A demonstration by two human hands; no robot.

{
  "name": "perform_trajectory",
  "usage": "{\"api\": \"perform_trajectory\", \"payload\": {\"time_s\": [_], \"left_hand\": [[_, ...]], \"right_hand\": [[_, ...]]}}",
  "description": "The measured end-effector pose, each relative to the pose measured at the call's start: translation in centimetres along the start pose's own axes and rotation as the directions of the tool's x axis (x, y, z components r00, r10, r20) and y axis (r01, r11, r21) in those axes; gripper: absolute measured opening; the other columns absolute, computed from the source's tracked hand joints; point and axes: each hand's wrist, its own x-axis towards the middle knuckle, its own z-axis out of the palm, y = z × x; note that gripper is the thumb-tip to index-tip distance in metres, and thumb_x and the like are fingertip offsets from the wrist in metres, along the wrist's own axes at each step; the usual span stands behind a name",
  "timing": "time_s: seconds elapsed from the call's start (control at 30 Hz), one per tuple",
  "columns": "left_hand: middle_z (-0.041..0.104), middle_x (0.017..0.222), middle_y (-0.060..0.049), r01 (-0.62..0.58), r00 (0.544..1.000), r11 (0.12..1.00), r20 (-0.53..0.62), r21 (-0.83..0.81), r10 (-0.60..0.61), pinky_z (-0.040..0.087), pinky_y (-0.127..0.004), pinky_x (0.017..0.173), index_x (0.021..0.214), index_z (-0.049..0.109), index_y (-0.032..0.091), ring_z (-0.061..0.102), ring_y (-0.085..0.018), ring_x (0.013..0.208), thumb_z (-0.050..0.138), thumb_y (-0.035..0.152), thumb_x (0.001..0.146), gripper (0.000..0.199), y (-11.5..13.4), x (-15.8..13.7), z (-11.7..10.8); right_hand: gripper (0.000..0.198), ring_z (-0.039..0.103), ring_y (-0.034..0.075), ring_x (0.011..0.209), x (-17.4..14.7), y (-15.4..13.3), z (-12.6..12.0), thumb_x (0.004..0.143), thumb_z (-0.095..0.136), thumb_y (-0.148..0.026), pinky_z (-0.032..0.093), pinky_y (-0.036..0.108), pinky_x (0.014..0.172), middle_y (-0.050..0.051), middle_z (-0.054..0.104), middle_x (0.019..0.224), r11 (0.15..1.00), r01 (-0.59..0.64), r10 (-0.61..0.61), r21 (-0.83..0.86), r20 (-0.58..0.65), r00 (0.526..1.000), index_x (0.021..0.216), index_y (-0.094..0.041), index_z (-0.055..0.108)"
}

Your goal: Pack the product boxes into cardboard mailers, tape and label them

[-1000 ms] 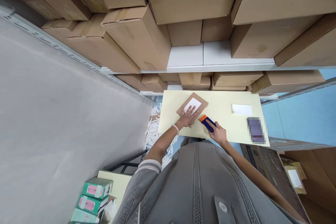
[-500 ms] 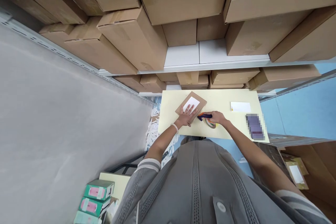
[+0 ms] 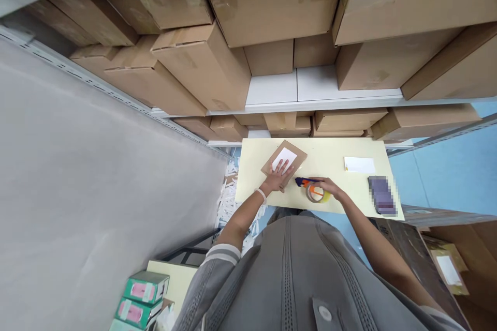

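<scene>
Brown cardboard parcel (image 3: 285, 161) at frame centre lies pinned under the left hand (image 3: 278, 180) with spread fingers, while the right hand (image 3: 325, 185), clamped on the tape dispenser (image 3: 312, 189), could drag tape crooked if that pressure slips

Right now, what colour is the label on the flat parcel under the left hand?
White, on the brown parcel; head view.

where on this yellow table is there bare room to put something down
The table is bare in the strip between the brown parcel and the white card, and at the left edge beside the parcel. The near middle is crowded: the left hand presses the parcel, the right hand grips the tape dispenser.
</scene>
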Motion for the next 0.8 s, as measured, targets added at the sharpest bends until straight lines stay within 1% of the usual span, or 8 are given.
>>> {"api": "perform_trajectory", "payload": {"time_s": [0.07, 0.2, 0.33, 0.47, 0.57, 0.67, 0.73, 0.8], "left_hand": [[-0.014, 0.163, -0.017, -0.003, 1.000, 1.000, 0.000, 0.004, 0.003, -0.008, -0.075, 0.107, 0.155, -0.014, 0.025, -0.025, -0.039, 0.146, 0.087, 0.046, 0.063, 0.138, 0.0, 0.0, 0.0], [-0.015, 0.162, -0.017, -0.003, 1.000, 1.000, -0.005, 0.003, 0.003, -0.009, -0.075, 0.108, 0.155, -0.014, 0.024, -0.025, -0.039, 0.146, 0.086, 0.045, 0.063, 0.138, -0.1, 0.0, 0.0], [-0.016, 0.162, -0.017, -0.002, 1.000, 1.000, 0.011, -0.009, 0.002, -0.008, -0.075, 0.107, 0.154, -0.017, 0.025, -0.026, -0.040, 0.145, 0.086, 0.045, 0.063, 0.139, 0.0, 0.0, -0.1], [-0.019, 0.161, -0.017, -0.002, 1.000, 1.000, 0.004, -0.010, 0.002, -0.006, -0.076, 0.107, 0.154, -0.019, 0.025, -0.024, -0.041, 0.145, 0.087, 0.044, 0.062, 0.141, 0.1, 0.0, -0.1], [-0.018, 0.161, -0.017, 0.006, 1.000, 1.000, -0.003, -0.009, -0.006, -0.005, -0.076, 0.108, 0.154, -0.018, 0.026, -0.024, -0.040, 0.145, 0.088, 0.043, 0.061, 0.142, 0.1, -0.1, 0.0], [-0.016, 0.161, -0.018, 0.003, 1.000, 1.000, -0.019, 0.007, -0.003, -0.007, -0.075, 0.108, 0.155, -0.014, 0.025, -0.024, -0.040, 0.145, 0.088, 0.044, 0.060, 0.141, 0.2, -0.2, 0.0], [-0.015, 0.162, -0.018, 0.008, 1.000, 1.000, -0.024, 0.020, -0.007, -0.008, -0.074, 0.108, 0.155, -0.013, 0.025, -0.024, -0.039, 0.146, 0.089, 0.042, 0.059, 0.142, 0.3, -0.2, 0.0], [-0.015, 0.161, -0.018, 0.012, 1.000, 1.000, -0.023, 0.022, -0.011, -0.008, -0.074, 0.108, 0.155, -0.015, 0.026, -0.024, -0.039, 0.145, 0.090, 0.041, 0.058, 0.143, 0.3, -0.2, 0.1]], "right_hand": [[0.053, 0.063, 0.027, 0.108, -0.6, 1.7, -1.3, 0.074, 0.074, -0.037, 0.049, 0.033, 0.092, 0.006, 0.071, 0.113, 0.979, 0.096, -0.115, -0.177, -0.095, 0.989, 0.125, -0.025, 0.066], [0.071, 0.057, 0.032, 0.111, -1.7, 5.4, -0.7, 0.086, 0.059, -0.048, 0.049, 0.042, 0.091, 0.013, 0.059, 0.121, 0.801, 0.029, -0.298, -0.598, -0.357, 0.885, 0.151, -0.028, 0.038], [0.061, 0.048, 0.032, 0.121, -1.8, 8.3, 1.5, 0.092, 0.038, -0.023, 0.041, 0.046, 0.101, 0.017, 0.054, 0.121, 0.637, 0.021, -0.439, -0.771, -0.340, 0.831, 0.153, -0.022, 0.033], [0.077, 0.043, 0.030, 0.127, -1.2, 9.9, 2.5, 0.081, 0.041, -0.007, 0.032, 0.046, 0.109, 0.014, 0.057, 0.118, 0.548, 0.055, -0.461, -0.834, -0.247, 0.853, 0.154, -0.027, 0.032], [0.080, 0.048, 0.028, 0.124, -1.1, 10.0, 2.9, 0.077, 0.043, -0.004, 0.032, 0.045, 0.108, 0.012, 0.057, 0.121, 0.528, 0.077, -0.427, -0.846, -0.186, 0.885, 0.152, -0.031, 0.035], [0.071, 0.048, 0.031, 0.124, -1.6, 9.0, 3.4, 0.079, 0.046, -0.008, 0.030, 0.050, 0.108, 0.015, 0.057, 0.123, 0.530, 0.009, -0.386, -0.848, -0.232, 0.893, 0.147, -0.030, 0.045], [0.062, 0.047, 0.035, 0.125, -2.1, 7.4, 3.7, 0.083, 0.049, -0.014, 0.028, 0.054, 0.108, 0.017, 0.056, 0.127, 0.574, -0.043, -0.376, -0.818, -0.309, 0.873, 0.143, -0.028, 0.049], [0.057, 0.044, 0.037, 0.128, -2.4, 5.1, 4.0, 0.087, 0.049, -0.022, 0.029, 0.055, 0.108, 0.018, 0.049, 0.139, 0.685, -0.027, -0.371, -0.728, -0.381, 0.847, 0.144, -0.026, 0.048]]}}
